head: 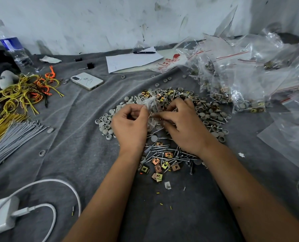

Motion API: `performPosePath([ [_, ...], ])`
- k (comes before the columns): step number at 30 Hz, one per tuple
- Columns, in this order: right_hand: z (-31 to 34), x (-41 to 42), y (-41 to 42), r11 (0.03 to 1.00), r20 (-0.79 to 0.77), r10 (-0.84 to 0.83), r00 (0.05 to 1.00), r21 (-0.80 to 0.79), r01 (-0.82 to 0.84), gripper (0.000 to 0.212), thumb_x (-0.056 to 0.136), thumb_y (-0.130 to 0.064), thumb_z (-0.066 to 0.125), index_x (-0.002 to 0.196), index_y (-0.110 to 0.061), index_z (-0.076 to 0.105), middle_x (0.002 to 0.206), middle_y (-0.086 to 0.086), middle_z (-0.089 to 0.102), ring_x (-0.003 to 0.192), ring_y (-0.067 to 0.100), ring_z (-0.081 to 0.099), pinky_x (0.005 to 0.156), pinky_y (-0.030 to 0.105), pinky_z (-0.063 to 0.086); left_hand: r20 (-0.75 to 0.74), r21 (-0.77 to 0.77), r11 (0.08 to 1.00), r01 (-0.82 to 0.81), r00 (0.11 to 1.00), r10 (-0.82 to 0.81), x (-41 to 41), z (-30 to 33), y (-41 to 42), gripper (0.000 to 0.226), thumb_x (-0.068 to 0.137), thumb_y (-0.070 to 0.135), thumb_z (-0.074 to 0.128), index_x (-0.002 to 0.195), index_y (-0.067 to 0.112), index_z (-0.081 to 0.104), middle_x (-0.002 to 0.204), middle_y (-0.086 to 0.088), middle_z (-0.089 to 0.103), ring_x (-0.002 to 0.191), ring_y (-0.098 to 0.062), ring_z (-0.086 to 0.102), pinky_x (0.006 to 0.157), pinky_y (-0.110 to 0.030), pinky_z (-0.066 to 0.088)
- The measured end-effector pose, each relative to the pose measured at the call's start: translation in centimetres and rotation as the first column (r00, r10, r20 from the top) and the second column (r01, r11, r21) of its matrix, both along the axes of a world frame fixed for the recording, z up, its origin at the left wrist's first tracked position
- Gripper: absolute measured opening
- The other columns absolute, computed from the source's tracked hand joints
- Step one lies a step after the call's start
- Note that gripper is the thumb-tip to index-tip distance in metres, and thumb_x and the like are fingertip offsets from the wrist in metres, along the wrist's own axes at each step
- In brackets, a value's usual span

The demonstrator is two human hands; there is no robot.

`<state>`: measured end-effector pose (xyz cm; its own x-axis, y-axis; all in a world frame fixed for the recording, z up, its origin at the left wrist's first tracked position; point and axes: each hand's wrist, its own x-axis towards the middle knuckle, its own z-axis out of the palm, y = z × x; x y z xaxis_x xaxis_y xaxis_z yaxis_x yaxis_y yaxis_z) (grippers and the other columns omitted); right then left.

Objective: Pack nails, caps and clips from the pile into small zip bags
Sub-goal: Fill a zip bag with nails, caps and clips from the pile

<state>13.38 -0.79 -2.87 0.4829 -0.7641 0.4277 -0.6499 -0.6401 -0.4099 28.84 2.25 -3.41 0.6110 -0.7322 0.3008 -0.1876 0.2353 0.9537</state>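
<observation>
You pinch a small bag (151,109) with both your left hand (129,126) and right hand (183,126) over the pile (164,154) mid-cloth. Filled bags (232,88) crowd the right edge; plenty remains loose.

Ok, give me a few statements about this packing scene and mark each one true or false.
1. Both hands, left hand and right hand, hold a small clear zip bag over the pile. True.
2. The phone lies screen up. False: its back, with the camera, faces up.
3. A pen rests on the white paper. True.
4. The filled bags are heaped left of the pile. False: they lie to its right.
</observation>
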Motion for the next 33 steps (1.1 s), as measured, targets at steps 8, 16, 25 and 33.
performPosePath([
  [8, 0.2, 0.0, 0.0, 0.998, 0.016, -0.046, 0.999, -0.05, 0.047, 0.031, 0.089, -0.023, 0.075, 0.119, -0.022, 0.068, 0.111, -0.004, 0.056, 0.112, 0.015, 0.043, 0.095, 0.032, 0.043, -0.011, -0.006, 0.998, -0.058, 0.998, 0.058, 0.4, 0.0, 0.0, 0.014, 0.087, 0.01, 0.073, 0.076, 0.02, 0.076, 0.068, 0.004, 0.071, 0.061, -0.008, 0.06, 0.059, -0.028, 0.05],
  [16, -0.4, 0.3, 0.0, 0.998, -0.27, -0.054, 0.961, 0.021, 0.062, 0.029, 0.095, -0.035, 0.067, 0.116, -0.016, 0.064, 0.123, 0.005, 0.052, 0.121, 0.026, 0.034, 0.105, 0.044, 0.041, 0.046, 0.048, 0.998, -0.043, 0.998, 0.04, 0.2, 0.0, -0.2, 0.01, 0.087, 0.006, 0.075, 0.082, 0.014, 0.079, 0.072, 0.006, 0.073, 0.065, -0.005, 0.064, 0.064, -0.022, 0.052],
  [25, 1.0, -0.3, 0.0, 0.992, 0.317, -0.094, 0.944, -0.055, 0.117, 0.002, 0.095, -0.013, 0.07, 0.097, -0.012, 0.069, 0.091, -0.003, 0.069, 0.084, 0.01, 0.063, 0.074, 0.028, 0.055, 0.092, 0.073, 0.997, -0.007, 0.996, 0.0, 0.1, 0.0, -0.2, 0.01, 0.089, 0.007, 0.075, 0.082, 0.014, 0.079, 0.072, 0.004, 0.071, 0.063, -0.005, 0.061, 0.061, -0.021, 0.049],
  [33, 1.3, 0.1, 0.5, 0.994, 0.314, 0.021, 0.949, -0.106, 0.013, 0.016, 0.09, -0.007, 0.075, 0.106, -0.007, 0.076, 0.097, 0.002, 0.075, 0.09, 0.008, 0.068, 0.082, 0.021, 0.055, 0.174, 0.08, 0.993, 0.089, 0.979, -0.102, -0.6, 0.1, 0.1, 0.01, 0.089, 0.004, 0.076, 0.082, 0.011, 0.077, 0.06, 0.01, 0.063, 0.053, 0.0, 0.054, 0.053, -0.015, 0.043],
])
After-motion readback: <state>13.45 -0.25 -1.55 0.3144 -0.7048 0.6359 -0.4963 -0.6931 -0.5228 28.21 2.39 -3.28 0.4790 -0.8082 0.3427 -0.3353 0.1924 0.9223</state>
